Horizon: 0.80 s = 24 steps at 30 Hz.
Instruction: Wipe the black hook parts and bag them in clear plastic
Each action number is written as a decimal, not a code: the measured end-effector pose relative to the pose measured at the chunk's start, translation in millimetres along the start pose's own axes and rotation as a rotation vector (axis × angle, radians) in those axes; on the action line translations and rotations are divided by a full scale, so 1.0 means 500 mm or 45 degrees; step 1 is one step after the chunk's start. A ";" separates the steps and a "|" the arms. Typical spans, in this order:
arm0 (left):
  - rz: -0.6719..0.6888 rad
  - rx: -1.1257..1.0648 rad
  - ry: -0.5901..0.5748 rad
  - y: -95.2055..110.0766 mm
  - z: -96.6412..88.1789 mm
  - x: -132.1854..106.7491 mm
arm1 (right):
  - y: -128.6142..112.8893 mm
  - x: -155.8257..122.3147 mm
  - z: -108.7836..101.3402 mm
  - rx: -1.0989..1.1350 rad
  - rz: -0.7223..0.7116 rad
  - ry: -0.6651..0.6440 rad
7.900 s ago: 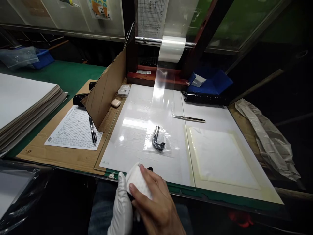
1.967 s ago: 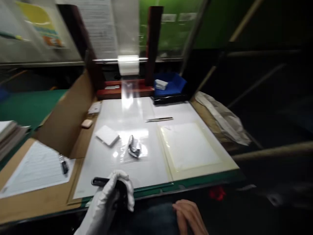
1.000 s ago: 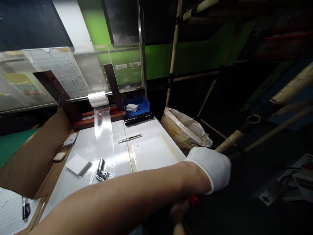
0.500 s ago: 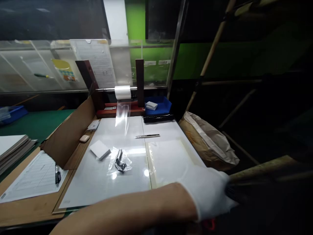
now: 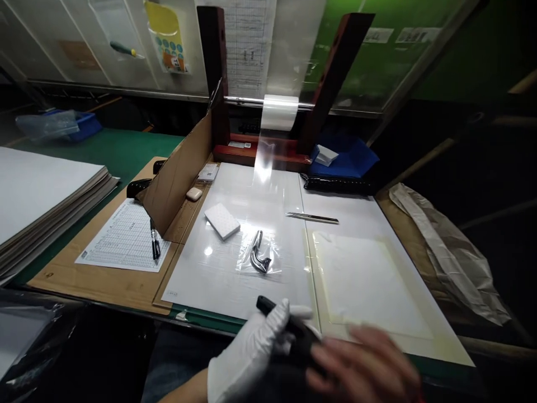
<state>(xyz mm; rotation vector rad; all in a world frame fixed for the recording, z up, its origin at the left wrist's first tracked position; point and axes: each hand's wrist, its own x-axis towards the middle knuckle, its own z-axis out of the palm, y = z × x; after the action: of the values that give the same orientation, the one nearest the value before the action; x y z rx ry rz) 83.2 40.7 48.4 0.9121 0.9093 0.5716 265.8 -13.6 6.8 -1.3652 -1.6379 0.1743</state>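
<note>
My left hand [image 5: 255, 344], in a white glove, is closed around a long black object [image 5: 266, 305] with a handle-like end, just above the worktop's front edge. Its far end is hidden, so its kind is unclear. Bare and smeared by motion, my right hand [image 5: 364, 364] is beside the black object's right end; whether it grips it I cannot tell. Beyond my hands lies a small curved dark metallic part [image 5: 260, 254] in a clear plastic bag [image 5: 274, 260]. A white foam block [image 5: 222, 221] rests to its left, and a slim knife-like tool [image 5: 312, 218] farther right.
A clear film roll [image 5: 280, 112] hangs on a rod between dark posts. Behind the right panel stands a blue bin [image 5: 352, 159]. A cardboard divider [image 5: 184, 168], a printed form [image 5: 126, 238], pens [image 5: 155, 243] and a paper stack [image 5: 50, 190] are at left. A paper sack [image 5: 448, 252] stands right.
My gloved left hand has come back from the far right to the front centre, with the black object in it. My right hand has entered view. The camera has turned left and down.
</note>
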 end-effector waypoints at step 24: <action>0.755 1.851 0.267 0.111 -0.190 0.185 | 0.211 0.445 0.187 -0.129 0.339 -0.583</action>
<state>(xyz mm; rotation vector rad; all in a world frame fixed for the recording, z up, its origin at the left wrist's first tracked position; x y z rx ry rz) 46.3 178.3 28.9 2.5221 1.2210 0.4421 289.7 248.5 16.0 -1.7092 -1.8448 0.6054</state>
